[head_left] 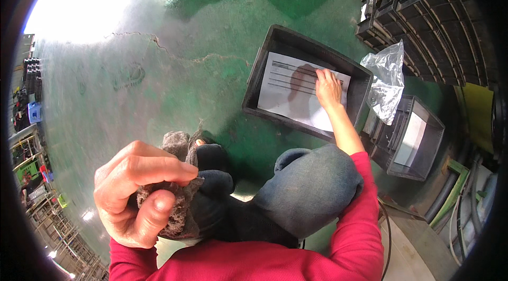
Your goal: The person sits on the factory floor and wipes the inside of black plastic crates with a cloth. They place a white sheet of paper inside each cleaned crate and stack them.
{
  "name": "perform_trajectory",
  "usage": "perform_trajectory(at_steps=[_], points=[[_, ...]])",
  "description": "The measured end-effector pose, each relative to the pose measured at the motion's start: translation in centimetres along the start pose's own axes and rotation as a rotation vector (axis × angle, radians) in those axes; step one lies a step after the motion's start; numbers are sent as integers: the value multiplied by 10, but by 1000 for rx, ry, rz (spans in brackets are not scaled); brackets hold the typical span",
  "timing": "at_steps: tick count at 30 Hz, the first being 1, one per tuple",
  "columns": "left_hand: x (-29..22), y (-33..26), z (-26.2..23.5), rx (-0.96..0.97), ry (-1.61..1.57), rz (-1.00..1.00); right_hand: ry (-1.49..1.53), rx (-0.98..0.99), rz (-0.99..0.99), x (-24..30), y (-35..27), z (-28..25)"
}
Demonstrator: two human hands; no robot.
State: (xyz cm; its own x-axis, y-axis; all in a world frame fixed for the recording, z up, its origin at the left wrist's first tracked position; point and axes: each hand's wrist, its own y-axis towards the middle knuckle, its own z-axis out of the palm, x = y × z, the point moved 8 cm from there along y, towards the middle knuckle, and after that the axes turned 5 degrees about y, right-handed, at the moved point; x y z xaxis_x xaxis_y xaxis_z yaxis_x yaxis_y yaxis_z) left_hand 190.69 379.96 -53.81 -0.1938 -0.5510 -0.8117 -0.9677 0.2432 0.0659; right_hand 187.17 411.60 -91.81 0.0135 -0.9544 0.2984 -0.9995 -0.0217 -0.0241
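Note:
My left hand point(138, 191), raised close at the lower left, is closed around a crumpled grey rag point(177, 212). Part of the rag sticks out above and below my fingers. My right hand point(329, 88) reaches into a black plastic bin point(312, 42) on the floor. Its fingers are stretched out and rest on the right part of a white printed sheet of paper point(296, 104). That sheet lies inside the bin, with the shadow of my hand across it.
A clear plastic bag point(385, 83) hangs at the bin's right edge. Beyond it stands a smaller black bin point(418, 171) holding a white sheet. Stacked black crates point(428, 22) rise at the upper right. Hoses and a green frame point(450, 188) lie lower right. The green floor point(174, 85) is cracked.

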Motion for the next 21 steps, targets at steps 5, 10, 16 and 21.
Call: perform_trajectory(at_steps=[5,10,16,21], points=[[-4,3,4,33,31,27,-145,117,60,-19,15,28],[-3,2,5,78,58,24,-66,102,117,-24,24,23],[-2,4,10,107,40,1,-39,117,284,-30,23,12],[1,5,14,130,70,-23,5,166,274,-33,31,15]])
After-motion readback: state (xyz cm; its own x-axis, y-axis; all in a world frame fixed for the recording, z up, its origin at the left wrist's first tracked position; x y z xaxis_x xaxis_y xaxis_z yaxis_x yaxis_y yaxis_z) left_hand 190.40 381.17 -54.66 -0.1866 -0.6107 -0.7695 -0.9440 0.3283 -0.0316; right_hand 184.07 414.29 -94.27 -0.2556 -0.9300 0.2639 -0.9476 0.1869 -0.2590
